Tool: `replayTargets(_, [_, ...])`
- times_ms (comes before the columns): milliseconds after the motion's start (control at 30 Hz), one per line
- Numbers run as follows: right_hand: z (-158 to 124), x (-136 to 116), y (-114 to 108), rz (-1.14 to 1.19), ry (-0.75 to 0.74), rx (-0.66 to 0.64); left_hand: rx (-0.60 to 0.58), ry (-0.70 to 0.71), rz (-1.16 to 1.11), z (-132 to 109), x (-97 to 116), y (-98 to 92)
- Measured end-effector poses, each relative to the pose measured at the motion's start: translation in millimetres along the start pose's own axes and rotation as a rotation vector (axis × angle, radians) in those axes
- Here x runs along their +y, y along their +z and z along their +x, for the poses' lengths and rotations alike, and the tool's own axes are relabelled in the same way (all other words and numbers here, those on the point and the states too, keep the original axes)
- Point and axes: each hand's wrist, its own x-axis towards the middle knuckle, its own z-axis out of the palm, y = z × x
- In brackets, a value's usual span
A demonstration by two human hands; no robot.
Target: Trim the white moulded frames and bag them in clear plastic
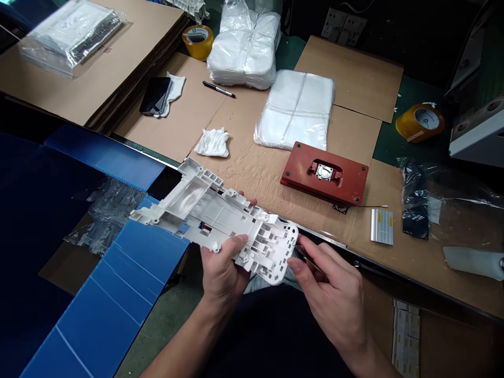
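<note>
My left hand [226, 268] is closed around a white moulded plastic part [220, 210] with ribs, slots and a rounded, perforated end. The thumb lies on top of the part and fingertips show past its far edge. Held in the air over my lap, the part tilts down towards the right. At its rounded end, my right hand [334, 283] pinches a small, thin dark tool [305, 251]. The tool's tip is close to the part's rim; whether it touches I cannot tell. My right fingers hide most of the tool, so its exact kind does not show.
On the cardboard-covered table stand a red fixture block [323, 176], wrapped white bags [297, 107], tape rolls [420, 123], a phone [156, 96], a pen [219, 89] and a crumpled white cloth [212, 143]. A blue sheet [114, 283] lies at the left.
</note>
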Motion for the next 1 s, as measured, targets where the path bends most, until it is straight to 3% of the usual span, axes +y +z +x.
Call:
replayTargets(333, [2.4,-0.9,1.8,-0.045,-0.048,0.018,0.052,-0.017,0.01,-1.2,-0.8,1.6])
replayTargets(633, [0.5,-2.2,-2.0,-0.069,-0.056,-0.086,0.081,0.053,-0.015,0.4,-6.1,-3.5])
replayTargets(1000, [-2.3,-1.6,5.2,-0.095,-0.166,-0.026,0.036,0.057,-0.06,0.9,-8.1,-8.0])
